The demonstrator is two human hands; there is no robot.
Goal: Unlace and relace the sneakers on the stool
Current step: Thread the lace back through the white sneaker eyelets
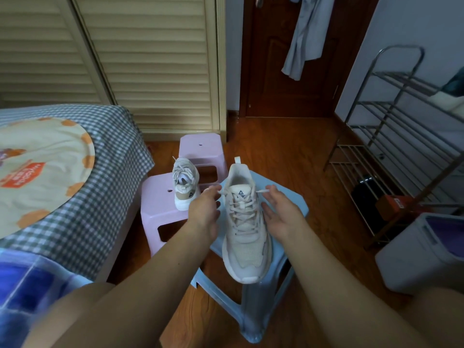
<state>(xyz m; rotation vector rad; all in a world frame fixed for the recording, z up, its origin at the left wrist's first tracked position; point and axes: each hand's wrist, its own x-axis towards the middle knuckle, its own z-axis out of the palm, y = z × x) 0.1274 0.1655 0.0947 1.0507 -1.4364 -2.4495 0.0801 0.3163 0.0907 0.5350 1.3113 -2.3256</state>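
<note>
Cream-white mesh covers two sneakers, each on its own plastic stool. One sneaker [244, 222] lies on the blue stool [293, 197] nearest the person, toe toward the camera and overhanging the seat's front edge, its lace threaded through the eyelets and its two lace ends drawn out sideways at the tongue. The left hand [204, 209] pinches the left lace end [221, 189] between thumb and fingertips beside the collar. The right hand [278, 209] pinches the right lace end [262, 191] with its upper fingers, while its other fingers lie loosely spread along the shoe's side. The second sneaker [185, 183], still laced, stands heel toward the camera on the near pink stool [157, 199]. Three stools show in all: one blue and two pink, the far pink stool [200, 146] bare on top. A bed with a checked sheet [105, 177] lies to the left, a metal shoe rack [401, 136] to the right, all on a wooden floor [283, 151].
</note>
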